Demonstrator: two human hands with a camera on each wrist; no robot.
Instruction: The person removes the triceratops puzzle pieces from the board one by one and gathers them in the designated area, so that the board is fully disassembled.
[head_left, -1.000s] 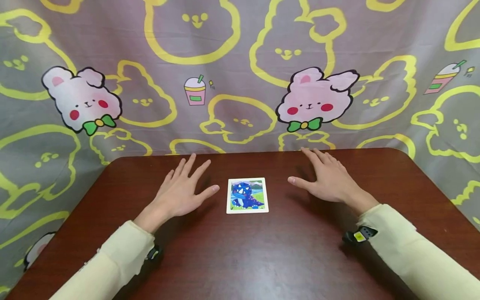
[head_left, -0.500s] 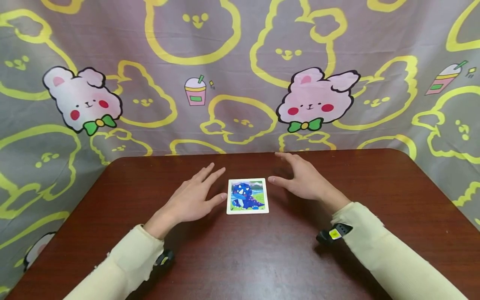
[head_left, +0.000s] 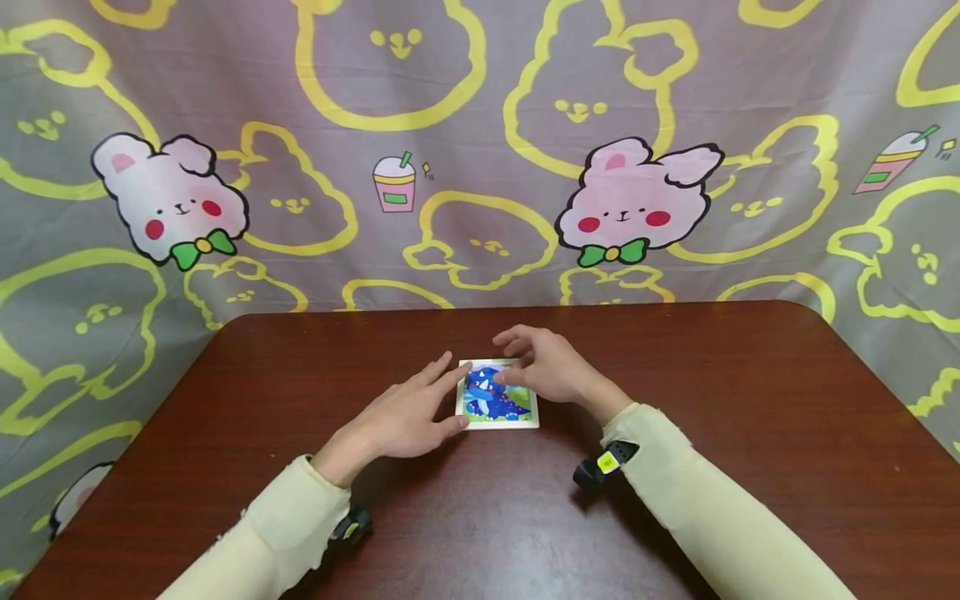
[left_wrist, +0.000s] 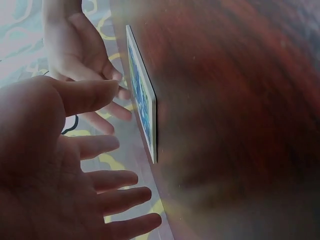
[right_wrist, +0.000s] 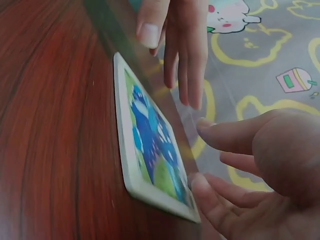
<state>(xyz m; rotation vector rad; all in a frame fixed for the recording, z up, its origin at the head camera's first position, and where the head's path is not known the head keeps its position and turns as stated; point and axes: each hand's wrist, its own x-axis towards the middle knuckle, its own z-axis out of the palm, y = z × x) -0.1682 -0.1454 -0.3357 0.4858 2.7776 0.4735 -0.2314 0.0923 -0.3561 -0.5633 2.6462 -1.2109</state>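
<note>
Grey-mauve fabric backdrop (head_left: 262, 67) with yellow outline animals hung behind a dark red-brown, wood-grained table (head_left: 465, 525). From the left: a white printed rabbit head with a green bow (head_left: 176, 196) is seen on the cloth, then a pale cream sleeve (head_left: 277, 517) and a black wrist device (head_left: 358, 527) with a small yellow label, its marks too small to be read. A pink printed cup (head_left: 394, 196) is shown above, white-topped, with a green straw and a plain green patch. The left hand (head_left: 401, 421) is held released, fingers extended, index over the board's upper left corner and thumb at its lower left; contact cannot be told. Flat on the table, between the hands, a square, white-bordered picture board (head_left: 498, 408) is noted; a blue horned dinosaur is framed inside the border. At its upper right the right hand (head_left: 558, 367) is held loosely bent, nothing grasped; whether the edge is touched cannot be told. A second black device (head_left: 588, 475) is worn there, its yellow label (head_left: 607, 462) illegible. Far right, another pink printed cup (head_left: 892, 164) is recorded.
</note>
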